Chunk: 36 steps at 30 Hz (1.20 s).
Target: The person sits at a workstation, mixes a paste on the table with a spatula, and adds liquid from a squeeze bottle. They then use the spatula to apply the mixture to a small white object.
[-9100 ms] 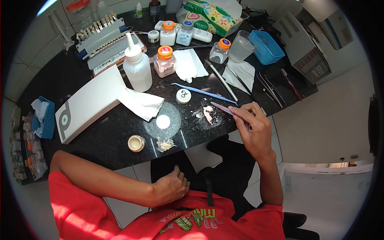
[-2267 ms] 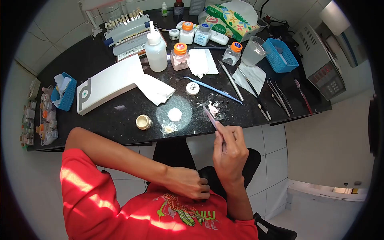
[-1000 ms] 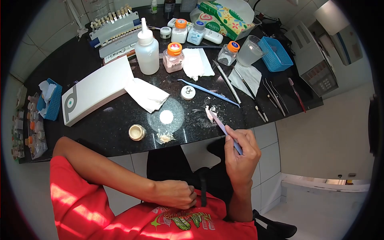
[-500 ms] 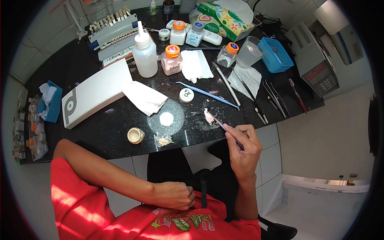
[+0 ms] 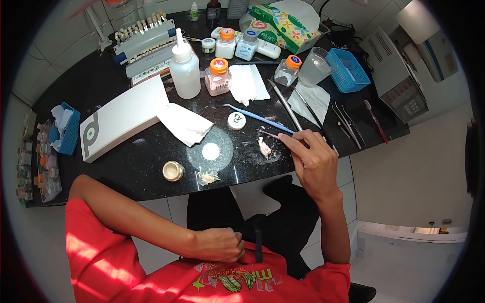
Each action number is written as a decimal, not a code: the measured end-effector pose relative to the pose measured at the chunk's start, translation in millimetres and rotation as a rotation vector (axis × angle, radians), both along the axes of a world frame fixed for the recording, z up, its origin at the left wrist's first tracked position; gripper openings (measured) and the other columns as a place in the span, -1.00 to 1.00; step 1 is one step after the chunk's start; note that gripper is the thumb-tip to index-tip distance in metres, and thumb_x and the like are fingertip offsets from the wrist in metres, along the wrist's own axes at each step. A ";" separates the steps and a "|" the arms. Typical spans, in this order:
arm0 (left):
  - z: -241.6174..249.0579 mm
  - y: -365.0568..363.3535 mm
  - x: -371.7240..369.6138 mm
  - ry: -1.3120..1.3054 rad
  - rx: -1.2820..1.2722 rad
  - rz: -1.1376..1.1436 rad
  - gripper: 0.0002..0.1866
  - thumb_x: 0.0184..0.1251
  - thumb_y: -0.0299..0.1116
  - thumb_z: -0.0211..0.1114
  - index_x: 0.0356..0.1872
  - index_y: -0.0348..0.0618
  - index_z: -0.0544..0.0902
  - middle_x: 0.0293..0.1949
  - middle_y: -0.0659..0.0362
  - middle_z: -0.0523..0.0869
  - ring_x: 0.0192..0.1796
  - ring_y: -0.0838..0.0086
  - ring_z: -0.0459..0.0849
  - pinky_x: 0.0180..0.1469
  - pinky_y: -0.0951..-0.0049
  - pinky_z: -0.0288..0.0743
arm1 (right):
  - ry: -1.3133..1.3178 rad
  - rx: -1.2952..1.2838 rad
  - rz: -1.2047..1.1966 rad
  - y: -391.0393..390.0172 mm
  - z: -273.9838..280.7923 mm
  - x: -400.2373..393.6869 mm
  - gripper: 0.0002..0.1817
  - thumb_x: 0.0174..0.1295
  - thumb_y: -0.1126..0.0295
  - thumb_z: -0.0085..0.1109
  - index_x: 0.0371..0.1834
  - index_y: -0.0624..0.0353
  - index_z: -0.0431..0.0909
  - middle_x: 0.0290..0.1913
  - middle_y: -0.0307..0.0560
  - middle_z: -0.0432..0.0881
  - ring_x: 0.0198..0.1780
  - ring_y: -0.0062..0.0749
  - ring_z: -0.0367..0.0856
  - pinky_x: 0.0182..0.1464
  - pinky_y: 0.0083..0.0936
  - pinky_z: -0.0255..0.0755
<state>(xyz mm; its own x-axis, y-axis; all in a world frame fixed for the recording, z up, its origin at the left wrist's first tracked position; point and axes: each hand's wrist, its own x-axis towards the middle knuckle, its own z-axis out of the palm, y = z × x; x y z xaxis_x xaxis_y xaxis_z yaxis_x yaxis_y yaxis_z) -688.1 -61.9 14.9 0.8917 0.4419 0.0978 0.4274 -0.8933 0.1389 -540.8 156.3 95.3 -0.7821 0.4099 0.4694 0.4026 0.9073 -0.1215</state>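
My right hand (image 5: 316,162) pinches a thin metal spatula (image 5: 271,134), its tip over the dark counter just below a blue-handled instrument (image 5: 258,118). Below that tip lies a small mound of pinkish paste (image 5: 264,147), ringed by smears of white powder. In my lap, against the red shirt, my left hand (image 5: 220,244) is closed with its fingers curled under. Whatever it may hold is hidden. Left of the paste are a white round lid (image 5: 236,120) with writing, a white mound (image 5: 210,151), an open small jar (image 5: 173,171) and a cream-coloured smear (image 5: 207,177).
A dropper bottle (image 5: 185,73), an orange-capped jar (image 5: 218,81) and a glass of water (image 5: 315,68) stand farther back. On the left lies a white box (image 5: 124,116). Tweezers (image 5: 348,123) and a toothbrush (image 5: 375,121) lie at right, near a blue basket (image 5: 348,73).
My right hand has moved up and to the right, lifting the spatula away from the pinkish paste. My left hand stays in place.
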 end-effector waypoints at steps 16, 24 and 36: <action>-4.3 -6.9 0.6 0.062 0.005 0.013 -0.82 0.34 -0.30 0.19 -0.33 -0.20 0.62 -0.49 0.27 0.57 -0.36 0.51 0.62 -0.41 0.50 0.43 | 0.038 0.021 -0.029 5.1 -5.5 -5.3 -0.65 0.04 0.62 0.38 -0.06 0.11 0.74 -0.25 -0.21 0.66 -0.26 -0.30 0.63 -0.25 -0.37 0.57; -5.9 -7.5 0.5 0.083 -0.011 0.016 -0.81 0.34 -0.30 0.19 -0.32 -0.21 0.63 -0.49 0.25 0.59 -0.35 0.49 0.63 -0.39 0.48 0.44 | -0.015 0.023 0.117 8.8 -1.2 0.4 -0.65 0.04 0.60 0.39 -0.07 0.08 0.75 -0.22 -0.24 0.68 -0.19 -0.30 0.67 -0.25 -0.37 0.59; -9.3 -8.3 1.2 0.092 0.026 0.035 -0.81 0.31 -0.29 0.21 -0.36 -0.19 0.66 -0.45 0.25 0.62 -0.33 0.48 0.65 -0.38 0.48 0.43 | -0.018 0.013 0.021 6.0 2.8 -15.5 -0.69 0.06 0.60 0.38 -0.10 0.10 0.77 -0.24 -0.23 0.68 -0.22 -0.30 0.67 -0.25 -0.37 0.58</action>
